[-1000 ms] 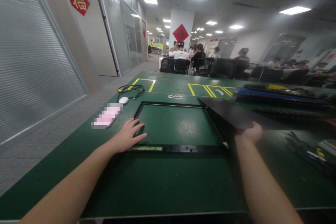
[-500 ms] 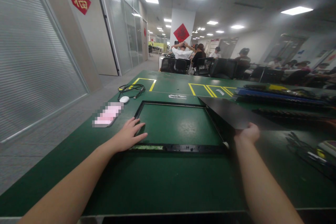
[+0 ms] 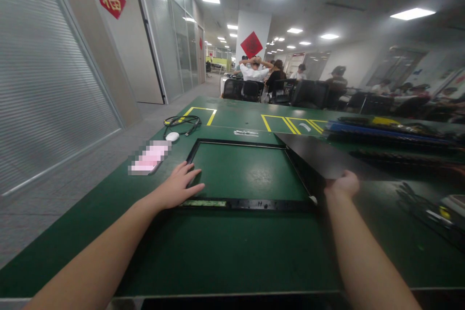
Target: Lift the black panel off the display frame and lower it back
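A thin black rectangular frame [image 3: 254, 205], like a monitor bezel, lies flat on the green table [image 3: 232, 252]. Its near edge carries a green strip [image 3: 203, 203] at the left. My left hand [image 3: 180, 185] rests on the frame's left side near the front corner, fingers spread. To the right, my right hand [image 3: 343, 185] grips the near edge of a flat dark panel [image 3: 327, 155], its fingers partly hidden beneath. The panel is tilted, its left corner meeting the frame's far right corner. A small white piece [image 3: 313, 200] sits at the frame's near right corner.
Left of the frame lie a pixelated pink phone [image 3: 149, 157], a white mouse [image 3: 172, 136] and a coiled black cable [image 3: 181, 121]. A blurred stack with a blue edge [image 3: 385, 133] is at the far right, loose cables [image 3: 421, 208] nearer. Several people [image 3: 254, 73] sit beyond the table.
Both hands, the frame and the panel stay practically where they were. In the background, a seated person's raised arms have shifted slightly.
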The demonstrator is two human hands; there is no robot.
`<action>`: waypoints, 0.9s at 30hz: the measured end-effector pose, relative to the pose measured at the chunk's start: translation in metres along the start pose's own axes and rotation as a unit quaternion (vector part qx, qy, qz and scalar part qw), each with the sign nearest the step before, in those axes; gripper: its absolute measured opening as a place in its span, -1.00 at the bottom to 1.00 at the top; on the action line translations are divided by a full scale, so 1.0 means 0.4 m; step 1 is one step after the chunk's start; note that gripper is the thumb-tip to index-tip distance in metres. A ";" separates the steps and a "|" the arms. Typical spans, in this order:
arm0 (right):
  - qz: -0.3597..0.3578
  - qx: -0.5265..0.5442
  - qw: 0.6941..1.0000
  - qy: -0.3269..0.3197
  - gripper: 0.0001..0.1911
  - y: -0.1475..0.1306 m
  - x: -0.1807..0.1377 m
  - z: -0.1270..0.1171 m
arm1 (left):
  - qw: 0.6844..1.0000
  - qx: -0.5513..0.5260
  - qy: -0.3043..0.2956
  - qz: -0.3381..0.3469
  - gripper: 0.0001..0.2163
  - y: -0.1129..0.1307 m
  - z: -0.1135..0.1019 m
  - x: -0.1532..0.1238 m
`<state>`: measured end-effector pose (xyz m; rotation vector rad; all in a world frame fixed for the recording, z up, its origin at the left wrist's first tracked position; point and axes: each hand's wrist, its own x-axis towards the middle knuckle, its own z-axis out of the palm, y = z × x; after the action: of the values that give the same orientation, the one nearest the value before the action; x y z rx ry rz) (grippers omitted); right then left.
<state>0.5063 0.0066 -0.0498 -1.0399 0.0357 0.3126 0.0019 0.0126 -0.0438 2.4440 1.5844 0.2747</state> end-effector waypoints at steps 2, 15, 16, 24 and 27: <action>0.007 0.002 1.000 0.000 -0.78 -0.004 -0.004 0.000 | 1.000 -0.001 0.000 0.000 -0.24 0.001 -0.001 0.000; 0.081 -0.022 0.996 -0.010 -0.77 0.024 0.050 -0.020 | 1.000 -0.017 0.009 0.001 -0.26 -0.001 -0.002 0.001; 0.100 -0.021 0.994 -0.034 -0.76 0.027 0.060 -0.023 | 1.000 -0.017 0.010 0.000 -0.26 0.000 -0.002 0.001; 0.209 -0.021 0.976 -0.051 -0.73 0.010 0.065 -0.029 | 1.000 -0.009 0.007 -0.001 -0.27 -0.001 0.000 0.003; 0.222 -0.022 0.973 -0.053 -0.73 0.003 0.057 -0.026 | 1.000 -0.009 0.019 0.003 -0.28 -0.001 0.001 0.002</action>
<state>0.5292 0.0037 -0.0601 -1.0526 0.1678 0.7779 0.0020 0.0134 -0.0444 2.4451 1.5822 0.3377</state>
